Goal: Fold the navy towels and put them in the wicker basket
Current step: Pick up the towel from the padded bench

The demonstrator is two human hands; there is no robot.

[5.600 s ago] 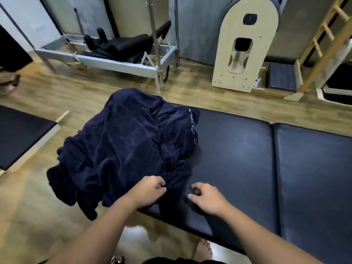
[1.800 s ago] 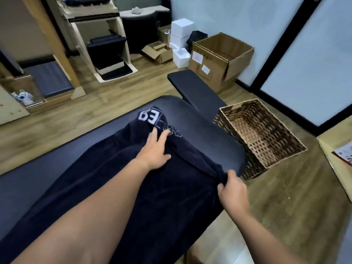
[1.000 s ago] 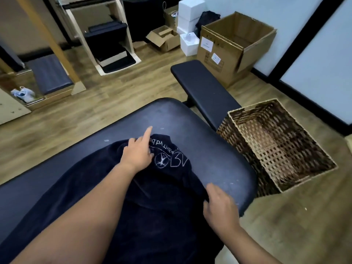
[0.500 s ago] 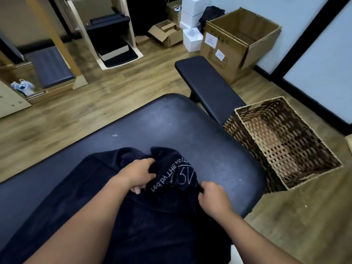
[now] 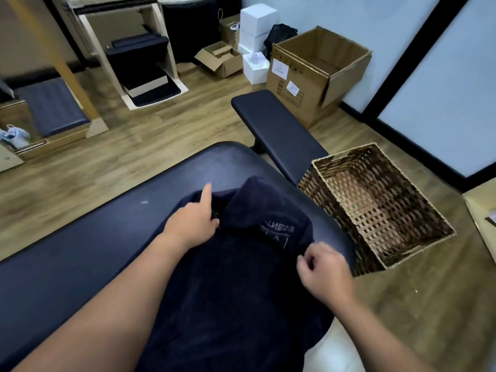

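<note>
Since half a second ago I've pushed the bunched end of the navy towel (image 5: 241,264) forward across the padded bench (image 5: 80,251), so its logo now lies flat between my hands. The towel's long axis runs back toward me, under my forearms. The wicker basket (image 5: 418,253) sits on the floor off to my right, nearer my right hand (image 5: 324,275), whose curled fingers pinch the towel's edge. My left hand (image 5: 192,224) presses the cloth, forefinger straight.
</note>
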